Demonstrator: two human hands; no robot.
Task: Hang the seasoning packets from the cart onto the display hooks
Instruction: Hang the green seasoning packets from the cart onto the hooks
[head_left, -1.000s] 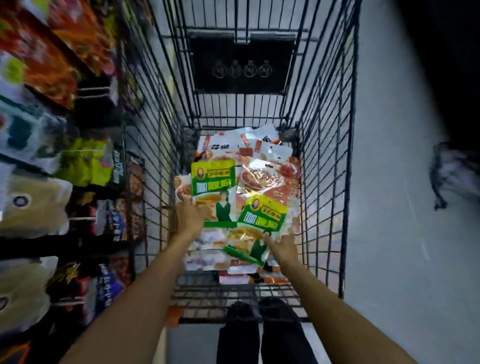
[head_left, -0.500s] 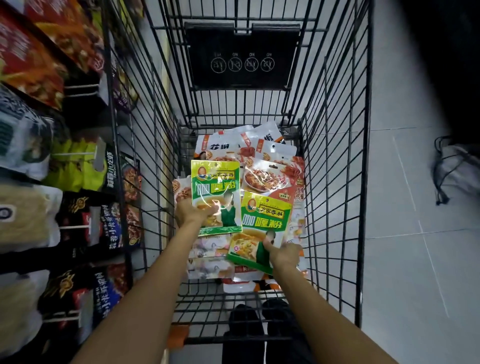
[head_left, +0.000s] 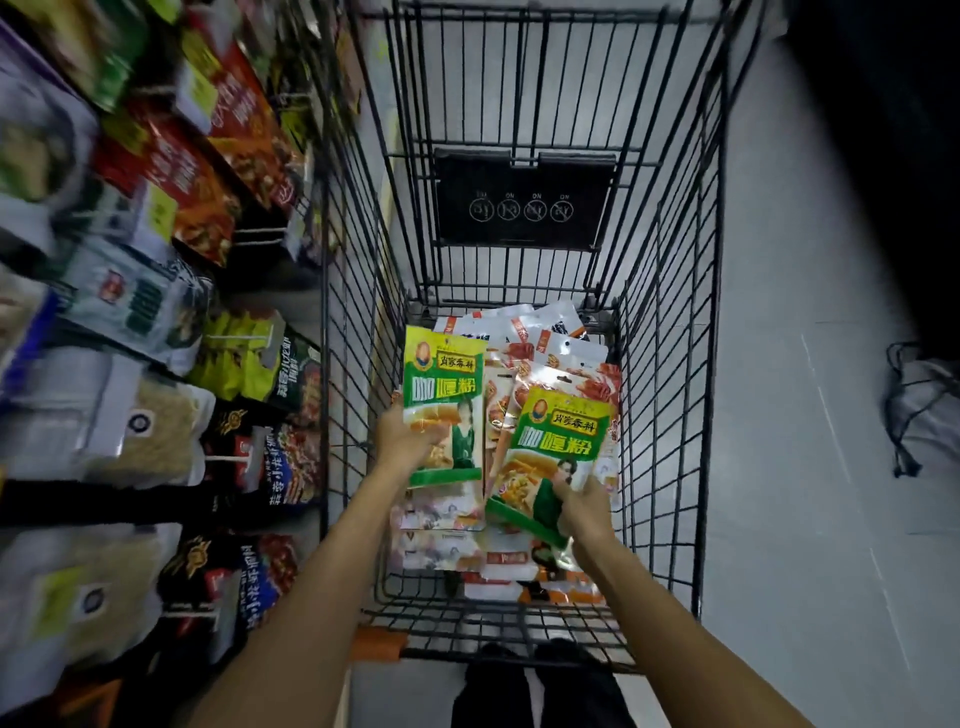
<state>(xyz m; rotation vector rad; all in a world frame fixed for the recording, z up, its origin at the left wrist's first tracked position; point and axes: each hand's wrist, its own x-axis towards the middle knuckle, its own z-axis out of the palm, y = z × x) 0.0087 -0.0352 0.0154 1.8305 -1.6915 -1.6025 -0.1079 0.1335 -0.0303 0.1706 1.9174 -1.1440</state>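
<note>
Both my arms reach down into the black wire cart (head_left: 670, 332). My left hand (head_left: 402, 441) grips a green and yellow seasoning packet (head_left: 447, 382) by its lower left part and holds it upright above the pile. My right hand (head_left: 579, 506) pinches the lower right corner of a second green and yellow packet (head_left: 558, 441), tilted slightly right. Under them lies a heap of several red, orange and white packets (head_left: 550, 343) on the cart floor. Display hooks (head_left: 234, 457) with hanging packets line the rack at the left.
The rack on the left is packed with hanging goods: red bags (head_left: 208, 171) up high, yellow-green bags (head_left: 234, 348), black packets (head_left: 270, 566) lower down. A black placard (head_left: 524, 202) hangs on the cart's far wall. A dark bag (head_left: 924, 405) lies on the pale floor at right.
Both hands have lifted their green packets higher off the pile. The view has tipped upward, showing more of the rack and the cart's far end.
</note>
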